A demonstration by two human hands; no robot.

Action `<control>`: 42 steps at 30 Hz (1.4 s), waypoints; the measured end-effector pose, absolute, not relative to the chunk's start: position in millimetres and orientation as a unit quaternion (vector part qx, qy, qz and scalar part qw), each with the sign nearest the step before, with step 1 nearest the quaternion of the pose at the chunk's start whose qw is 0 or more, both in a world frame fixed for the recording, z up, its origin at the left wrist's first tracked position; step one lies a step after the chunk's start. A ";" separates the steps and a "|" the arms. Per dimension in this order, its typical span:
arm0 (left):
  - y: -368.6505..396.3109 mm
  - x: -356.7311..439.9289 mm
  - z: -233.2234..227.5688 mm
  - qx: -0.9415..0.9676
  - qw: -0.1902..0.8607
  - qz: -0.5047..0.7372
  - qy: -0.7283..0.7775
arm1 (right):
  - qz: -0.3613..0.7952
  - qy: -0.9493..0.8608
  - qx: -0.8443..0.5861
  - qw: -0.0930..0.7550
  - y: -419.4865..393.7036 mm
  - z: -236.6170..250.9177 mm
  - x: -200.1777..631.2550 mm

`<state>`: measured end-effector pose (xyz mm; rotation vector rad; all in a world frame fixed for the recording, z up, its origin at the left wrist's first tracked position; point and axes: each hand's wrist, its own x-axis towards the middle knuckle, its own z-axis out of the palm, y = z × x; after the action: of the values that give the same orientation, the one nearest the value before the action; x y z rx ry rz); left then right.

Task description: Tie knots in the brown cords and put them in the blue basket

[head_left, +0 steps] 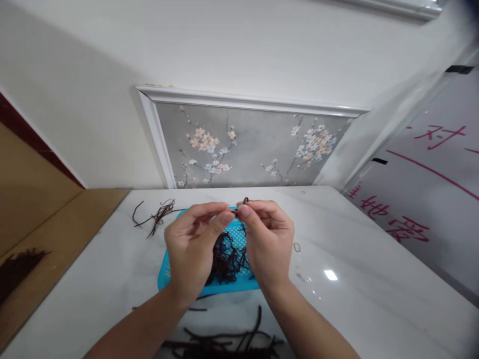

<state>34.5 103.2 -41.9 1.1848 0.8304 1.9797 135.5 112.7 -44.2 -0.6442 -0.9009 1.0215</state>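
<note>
Both my hands are raised over the blue basket (239, 285). My left hand (192, 247) is pinched nearly shut, thumb against forefinger, on one end of a short dark cord (245, 200); my right hand (267, 239) is pinched the same way on the other end, fingertips of the two hands almost touching. The cord's small loop shows just above my right thumb (the rest is hidden between the fingers).

Basket: shallow, perforated, sits on the white marble table (374, 284) directly under my hands. It holds a tangle of dark cords (228, 259), heaped toward its middle.

Loose cords on the table: a small bundle (159, 215) beyond the basket to the left, well apart from it; a larger spread (228, 341) on the near edge between my forearms.

Writing: a whiteboard (430, 194) leans at the right with pink handwritten characters, seen at a slant; I cannot read them with certainty
</note>
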 end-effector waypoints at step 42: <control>120.4 28.2 -50.1 0.612 0.083 0.713 0.331 | 0.633 -0.302 -0.195 0.685 115.4 -37.2 131.1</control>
<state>28.2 120.4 -50.1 1.8277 0.9884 2.1296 131.1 115.4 -37.2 -0.4365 -0.6771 1.4187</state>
